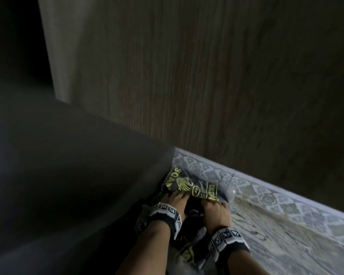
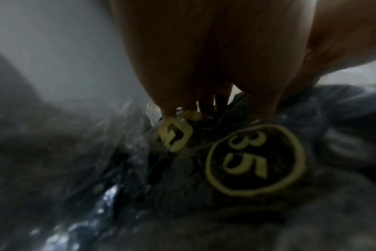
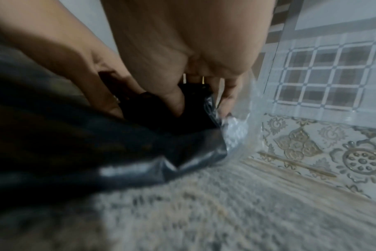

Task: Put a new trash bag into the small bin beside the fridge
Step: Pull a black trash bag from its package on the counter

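A clear packet of black trash bags [image 1: 189,183] with yellow print lies low in the corner beside the dark fridge side [image 1: 77,175]. My left hand [image 1: 175,199] grips the packet's near left edge, fingers curled into the plastic. My right hand [image 1: 214,207] pinches its right edge. In the left wrist view my left hand [image 2: 215,101] bears on the packet, where a yellow "35" badge [image 2: 255,159] shows. In the right wrist view my right hand [image 3: 182,88] has thumb and fingers closed on black bag film [image 3: 140,149] and clear wrapper [image 3: 234,130]. No bin shows in any view.
A wood-grain panel [image 1: 207,76] rises behind the packet. Patterned tiles [image 1: 276,195] run along its foot, and a speckled floor [image 1: 286,245] spreads to the right. The fridge side closes off the left. The pictures are dim and blurred.
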`<state>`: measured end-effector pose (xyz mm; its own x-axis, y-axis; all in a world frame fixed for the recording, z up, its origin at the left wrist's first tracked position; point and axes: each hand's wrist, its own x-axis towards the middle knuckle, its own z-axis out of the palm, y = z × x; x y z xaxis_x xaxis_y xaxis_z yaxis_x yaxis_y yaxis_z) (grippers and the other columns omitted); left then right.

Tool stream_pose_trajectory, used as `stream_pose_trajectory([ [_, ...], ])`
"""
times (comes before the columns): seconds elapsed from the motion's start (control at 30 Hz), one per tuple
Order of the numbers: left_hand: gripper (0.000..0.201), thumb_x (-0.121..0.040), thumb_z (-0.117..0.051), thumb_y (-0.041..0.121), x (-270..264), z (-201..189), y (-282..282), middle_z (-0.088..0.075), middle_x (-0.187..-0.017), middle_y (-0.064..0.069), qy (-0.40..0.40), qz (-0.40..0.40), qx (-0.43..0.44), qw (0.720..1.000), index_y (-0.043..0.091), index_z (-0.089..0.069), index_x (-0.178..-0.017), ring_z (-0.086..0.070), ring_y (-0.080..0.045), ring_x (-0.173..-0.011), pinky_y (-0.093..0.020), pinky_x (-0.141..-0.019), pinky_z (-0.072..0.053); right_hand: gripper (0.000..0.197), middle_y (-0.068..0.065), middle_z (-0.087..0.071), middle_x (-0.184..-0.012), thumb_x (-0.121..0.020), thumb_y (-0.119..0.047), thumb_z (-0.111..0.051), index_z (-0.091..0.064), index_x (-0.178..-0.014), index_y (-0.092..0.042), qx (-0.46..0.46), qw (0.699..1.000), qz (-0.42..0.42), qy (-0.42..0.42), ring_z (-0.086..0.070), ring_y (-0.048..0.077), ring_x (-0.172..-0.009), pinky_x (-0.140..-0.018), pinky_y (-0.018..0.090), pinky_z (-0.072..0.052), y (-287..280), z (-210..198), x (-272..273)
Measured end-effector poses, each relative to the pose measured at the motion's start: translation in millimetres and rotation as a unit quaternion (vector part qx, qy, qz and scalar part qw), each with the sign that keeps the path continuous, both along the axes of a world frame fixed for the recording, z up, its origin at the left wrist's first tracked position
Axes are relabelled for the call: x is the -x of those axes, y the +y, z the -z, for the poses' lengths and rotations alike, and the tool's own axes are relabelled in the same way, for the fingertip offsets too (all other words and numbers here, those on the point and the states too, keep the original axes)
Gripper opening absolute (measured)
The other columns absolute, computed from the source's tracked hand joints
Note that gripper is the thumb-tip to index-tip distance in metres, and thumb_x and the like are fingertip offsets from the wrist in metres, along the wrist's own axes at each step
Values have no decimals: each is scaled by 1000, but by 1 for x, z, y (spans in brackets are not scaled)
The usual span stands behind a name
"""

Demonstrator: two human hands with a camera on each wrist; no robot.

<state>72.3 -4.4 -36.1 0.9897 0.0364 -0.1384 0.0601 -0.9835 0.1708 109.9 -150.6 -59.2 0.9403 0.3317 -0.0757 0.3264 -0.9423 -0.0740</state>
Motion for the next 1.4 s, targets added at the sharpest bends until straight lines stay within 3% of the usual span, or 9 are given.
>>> stream_pose_trajectory([
  [0.1,63,-82,-63,26,15,-8,-7,-46,-143,-6,-24,8,-1,1000,22,-36,-139,-37,-27,-136,-46,-115,-22,37,9,-67,-117,-83,-20,-42,-58,-116,-26,10,998,-40,-48,-62,31,-109,-91,39,-51,-3,-32,16],
  [0.33,35,-95,-42,18,76,-75,-28,-56,-129,-22,-91,-58,98,989,11,-50,-129,-50,-36,-122,-40,-100,-39,32,8,-73,-104,-78,-23,-52,-63,-106,-30,-188,975,-92,-79,-64,32,-100,-85,35,-51,-36,-122,82],
  [0.5,29,-85,-60,31,156,-121,-30,-69,-105,-17,-103,-89,207,969,10,-63,-105,-64,-36,-100,-40,-82,-52,88,5,-55,-132,-63,-55,-71,-32,-139,-33,-353,932,-45,-69,-50,24,-120,-101,46,-41,-74,-171,164],
  [0.67,38,-83,-67,27,265,-165,-9,-66,-115,-19,-76,-143,317,934,2,-64,-111,-62,-31,-107,-26,-78,-41,75,-3,-58,-123,-66,-23,-81,-45,-132,-24,-437,893,-54,91,-54,14,-116,-91,16,-45,-74,-199,260],
  [0.83,61,-70,-76,37,353,-210,12,-63,-121,-10,-16,-184,370,910,2,-61,-117,-60,-28,-110,-27,-86,-45,29,-1,-67,-85,-79,-4,-70,-65,-108,-3,-477,867,-68,129,-63,-11,-60,-57,6,-47,-37,-236,341],
  [0.93,53,-79,-72,31,395,-230,15,-61,-123,-12,-65,-212,410,885,5,-58,-122,-58,-26,-108,-24,-80,-45,19,6,-72,-86,-81,-7,-68,-69,-100,-4,-484,866,-72,103,-68,6,-71,-69,24,-54,-13,-255,371],
  [1.03,69,-68,-75,43,426,-239,16,-49,-129,-8,-196,-257,350,879,18,-49,-126,-53,-28,-118,-36,-99,-44,20,16,-73,-90,-80,-20,-69,-70,-92,-4,-452,887,-71,61,-68,27,-82,-77,42,-56,11,-268,385],
  [1.23,60,-44,-84,29,452,-258,5,-69,-105,-1,-198,-185,422,865,32,-60,-99,-66,-20,-98,-43,-94,-53,5,3,-65,-66,-81,-4,-69,-64,-82,-4,-489,830,-165,211,-61,11,-55,-43,13,-46,40,-310,419],
  [1.4,47,-53,-84,4,469,-278,11,-73,-94,-2,-177,-192,468,844,19,-65,-94,-68,-19,-93,-38,-93,-53,28,2,-68,-83,-76,6,-69,-64,-92,-16,-463,808,-216,292,-65,8,-67,-57,21,-48,34,-322,411],
])
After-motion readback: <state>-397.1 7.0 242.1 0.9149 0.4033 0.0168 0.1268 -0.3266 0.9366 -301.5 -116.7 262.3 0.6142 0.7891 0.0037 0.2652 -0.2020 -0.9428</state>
